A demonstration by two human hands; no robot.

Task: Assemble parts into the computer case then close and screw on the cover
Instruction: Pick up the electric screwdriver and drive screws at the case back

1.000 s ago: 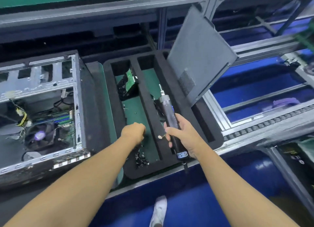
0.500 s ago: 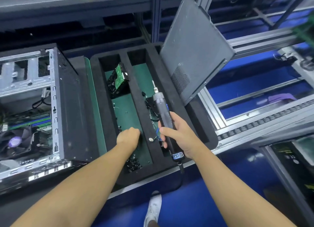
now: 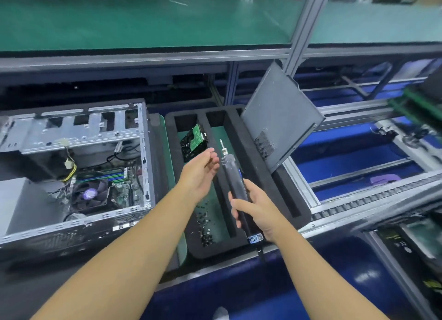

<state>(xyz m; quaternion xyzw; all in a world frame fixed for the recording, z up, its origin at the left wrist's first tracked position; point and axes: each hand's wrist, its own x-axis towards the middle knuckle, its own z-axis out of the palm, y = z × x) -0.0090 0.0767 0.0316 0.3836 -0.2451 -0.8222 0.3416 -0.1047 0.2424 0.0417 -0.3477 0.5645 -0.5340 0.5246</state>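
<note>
The case (image 3: 71, 171) is the biggest thing. It lies open just left of the tray (image 3: 172, 152), and its board and fan show inside.

The tray is black foam with long compartments that have a green floor.

The cover (image 3: 279, 118) stands tilted in the right slot of the tray. Its top edge leans away to the right, over the tray's right rim.

My right hand (image 3: 253, 209) holds the screwdriver (image 3: 233, 183) above the middle of the tray. My fingers are wrapped tight around the lower half of its dark body. The bit end points away from me, toward the far end of the tray, and the labelled end with the cable comes out of my hand near the tray's near rim.

My left hand (image 3: 198, 173) is raised above the tray's left compartment, with the palm turned toward the screwdriver. Its fingers are almost straight, and the tips are just beside the front collar of the tool. The tips are blurred, so I cannot tell if they pinch something small or nothing.

The drive (image 3: 193, 142) leans in the far part of the left compartment, its green board up, beyond my left hand.

The screws (image 3: 205, 224) lie loose in the near part of the same compartment, under my left wrist and left of my right hand.
</note>
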